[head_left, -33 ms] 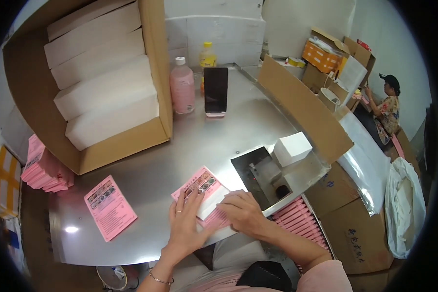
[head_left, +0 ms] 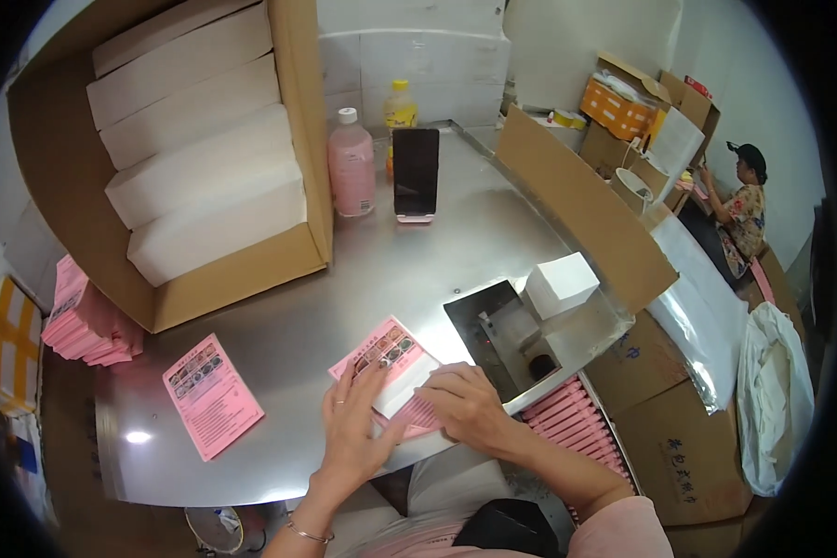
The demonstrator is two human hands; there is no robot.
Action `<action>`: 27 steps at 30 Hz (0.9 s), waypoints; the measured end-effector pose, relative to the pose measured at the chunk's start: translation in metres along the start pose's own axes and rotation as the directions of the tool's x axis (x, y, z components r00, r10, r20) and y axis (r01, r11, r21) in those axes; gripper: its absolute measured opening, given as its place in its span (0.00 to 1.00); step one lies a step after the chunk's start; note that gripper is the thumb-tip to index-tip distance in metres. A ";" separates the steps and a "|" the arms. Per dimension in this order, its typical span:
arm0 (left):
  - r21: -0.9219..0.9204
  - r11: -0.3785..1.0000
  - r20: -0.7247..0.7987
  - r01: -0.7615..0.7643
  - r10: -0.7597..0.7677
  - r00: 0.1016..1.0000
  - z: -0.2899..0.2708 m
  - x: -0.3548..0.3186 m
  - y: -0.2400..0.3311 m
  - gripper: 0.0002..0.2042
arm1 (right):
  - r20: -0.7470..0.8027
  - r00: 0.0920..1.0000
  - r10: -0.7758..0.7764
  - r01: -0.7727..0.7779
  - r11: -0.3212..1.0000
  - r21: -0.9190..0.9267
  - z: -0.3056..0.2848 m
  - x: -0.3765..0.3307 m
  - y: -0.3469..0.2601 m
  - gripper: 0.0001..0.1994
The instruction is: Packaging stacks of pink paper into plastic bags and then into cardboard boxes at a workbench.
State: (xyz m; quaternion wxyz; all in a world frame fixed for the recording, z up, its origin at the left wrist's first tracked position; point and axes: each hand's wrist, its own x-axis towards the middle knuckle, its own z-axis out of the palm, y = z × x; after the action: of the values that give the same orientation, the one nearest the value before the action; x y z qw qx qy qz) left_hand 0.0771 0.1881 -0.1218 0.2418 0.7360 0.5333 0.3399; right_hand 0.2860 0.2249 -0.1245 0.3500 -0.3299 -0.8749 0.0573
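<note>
1. Head view: the right hand [head_left: 463,402] covers part of a white sheet [head_left: 400,391]. Its fingers are curled down; whether they pinch anything I cannot tell.
2. The left hand [head_left: 352,409] lies with fingers extended, thumb apart, on a pink packet [head_left: 392,342], closed around nothing visible. That packet rests at the near edge of the metal worktop [head_left: 316,325], under the white sheet.
3. A black phone [head_left: 416,175], toward the far edge, partly hides a yellow bottle [head_left: 400,110]. The stacked pink packets [head_left: 88,321] at the left edge are partly behind a carton [head_left: 242,298].
4. Both flat packets carry small pictures and print; a brown box [head_left: 697,456] below the right edge has dark blue characters.
5. Counts: two packets lying flat, five visible white blocks [head_left: 205,172] in the carton, two bottles including the pink one [head_left: 351,177]. The stack cannot be counted.
</note>
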 end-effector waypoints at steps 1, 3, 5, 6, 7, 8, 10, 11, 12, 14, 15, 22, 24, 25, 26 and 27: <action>0.003 1.000 0.001 0.005 -0.005 1.000 0.005 -0.001 -0.002 0.37 | -0.017 1.000 0.003 -0.003 1.000 -0.015 0.001 -0.002 0.001 0.16; 0.432 0.897 -0.042 -0.096 0.126 0.991 0.013 -0.002 -0.002 0.36 | 0.008 1.000 0.019 -0.019 1.000 -0.009 0.011 0.008 -0.003 0.18; 0.461 0.887 -0.070 -0.038 0.079 0.994 0.011 0.003 0.013 0.36 | 0.062 0.997 -0.035 0.038 0.998 -0.044 0.023 0.018 -0.001 0.20; 0.493 0.870 -0.108 0.028 0.029 0.994 0.011 0.005 0.021 0.35 | 0.100 0.994 -0.043 0.044 0.999 -0.007 0.026 0.021 0.000 0.21; 0.489 0.872 -0.100 0.011 0.043 0.994 0.009 0.005 0.022 0.35 | 0.094 0.995 -0.034 0.036 0.999 -0.021 0.027 0.021 0.000 0.21; 0.490 0.871 -0.099 0.011 0.043 0.994 0.008 0.003 0.021 0.34 | 0.091 0.993 -0.077 0.076 0.997 0.014 0.026 0.019 0.000 0.20; 0.562 0.827 -0.115 0.004 0.073 0.991 0.008 -0.002 0.023 0.31 | 0.011 0.988 -0.156 0.153 0.979 0.133 0.018 0.012 0.013 0.18; 0.562 0.827 -0.116 0.004 0.074 0.990 0.009 -0.004 0.022 0.31 | -0.037 0.995 -0.095 0.096 0.995 0.020 0.005 0.009 0.022 0.17; 0.582 0.812 -0.164 0.032 0.079 0.983 0.009 -0.005 0.020 0.30 | -0.092 0.995 -0.039 0.031 0.995 -0.090 -0.013 0.010 0.033 0.16; 0.600 0.797 -0.208 0.071 0.070 0.976 0.010 -0.008 0.023 0.28 | -0.204 0.963 0.177 -0.226 0.941 -0.250 -0.059 0.018 0.054 0.16; 0.594 0.802 -0.202 0.062 0.075 0.977 0.007 -0.009 0.027 0.28 | -0.304 0.948 0.095 -0.246 0.825 -0.508 -0.075 0.017 0.071 0.18; 0.621 0.783 -0.140 -0.028 0.146 0.979 0.003 -0.004 0.027 0.27 | -0.308 0.881 0.359 -0.473 0.661 -0.583 -0.107 -0.003 0.120 0.09; 0.593 0.804 -0.114 -0.026 0.117 0.987 0.002 -0.004 0.031 0.27 | -0.304 0.876 0.374 -0.482 0.693 -0.536 -0.108 -0.004 0.122 0.08; 0.597 0.801 -0.110 -0.038 0.129 0.986 0.001 -0.001 0.030 0.28 | -0.323 0.868 0.378 -0.495 0.710 -0.501 -0.110 -0.001 0.123 0.08; 0.602 0.797 -0.105 -0.051 0.141 0.984 0.000 0.000 0.030 0.28 | -0.343 0.858 0.382 -0.508 0.726 -0.464 -0.110 0.000 0.123 0.09; 0.602 0.797 -0.100 -0.054 0.143 0.985 0.002 0.000 0.028 0.28 | -0.344 0.856 0.386 -0.512 0.724 -0.463 -0.110 -0.002 0.122 0.09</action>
State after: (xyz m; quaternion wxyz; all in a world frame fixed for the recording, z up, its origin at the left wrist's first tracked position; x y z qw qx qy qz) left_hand 0.0958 0.1799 -0.1031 -0.0580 0.7756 0.5896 0.2177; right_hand 0.4243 0.3041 -0.0842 0.3142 -0.6219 -0.7026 -0.1447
